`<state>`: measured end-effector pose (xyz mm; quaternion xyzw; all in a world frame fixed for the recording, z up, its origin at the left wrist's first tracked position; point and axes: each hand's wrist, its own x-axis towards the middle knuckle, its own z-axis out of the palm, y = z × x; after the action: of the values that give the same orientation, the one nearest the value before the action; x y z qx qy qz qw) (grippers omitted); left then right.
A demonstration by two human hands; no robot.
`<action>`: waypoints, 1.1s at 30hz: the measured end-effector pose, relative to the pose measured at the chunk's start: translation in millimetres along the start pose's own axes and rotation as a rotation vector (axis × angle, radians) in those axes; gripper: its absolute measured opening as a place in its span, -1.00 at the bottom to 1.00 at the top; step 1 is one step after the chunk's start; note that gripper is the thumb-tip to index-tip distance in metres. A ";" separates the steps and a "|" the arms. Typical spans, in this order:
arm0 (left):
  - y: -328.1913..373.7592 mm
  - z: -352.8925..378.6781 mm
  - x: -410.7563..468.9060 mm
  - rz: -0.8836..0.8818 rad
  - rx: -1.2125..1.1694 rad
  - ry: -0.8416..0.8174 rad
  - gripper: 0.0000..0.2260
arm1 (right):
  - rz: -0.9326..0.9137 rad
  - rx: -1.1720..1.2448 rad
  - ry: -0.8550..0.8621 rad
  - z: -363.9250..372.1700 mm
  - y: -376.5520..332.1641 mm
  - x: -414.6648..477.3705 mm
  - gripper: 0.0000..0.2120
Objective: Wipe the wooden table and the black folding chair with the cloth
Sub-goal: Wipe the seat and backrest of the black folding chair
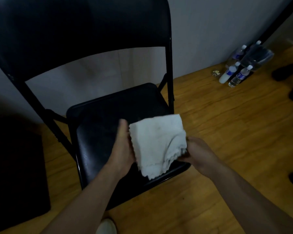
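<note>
At the frame's left and centre stands the black folding chair (108, 119), its seat low in the middle. Above the seat's right half the left hand (123, 149) grips the cloth (157, 146) by its left edge; the right hand (198, 152) pinches the right edge. The cloth looks light, limp and soft, so bunching it in one palm should suit wiping.

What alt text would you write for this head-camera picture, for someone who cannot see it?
Two bare hands, left hand and right hand, hold a folded white cloth above the seat of a black folding chair. The chair stands on a wooden floor by a pale wall, with water bottles grouped near the wall.
</note>
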<state>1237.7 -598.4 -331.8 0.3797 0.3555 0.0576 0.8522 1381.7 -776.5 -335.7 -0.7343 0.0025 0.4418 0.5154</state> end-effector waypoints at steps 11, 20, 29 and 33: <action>-46.0 0.6 4.4 0.216 1.156 0.237 -0.74 | -0.508 -1.468 -0.019 52.3 52.1 -18.8 -0.26; 33.9 -113.2 53.2 0.016 1.926 0.416 0.02 | -0.493 -1.479 0.158 33.2 71.3 -2.9 -0.35; 38.2 -111.0 62.5 -0.005 2.029 0.397 0.09 | -0.687 -1.636 0.160 79.8 -35.9 150.9 -0.33; 33.3 -111.6 59.7 0.062 2.033 0.428 0.08 | -0.733 -1.636 0.187 108.7 -56.4 175.6 -0.33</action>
<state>1215.1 -485.3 -393.7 0.9099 0.3702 -0.1813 0.0472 1444.4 -588.2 -416.0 -0.8592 -0.5052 0.0518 -0.0622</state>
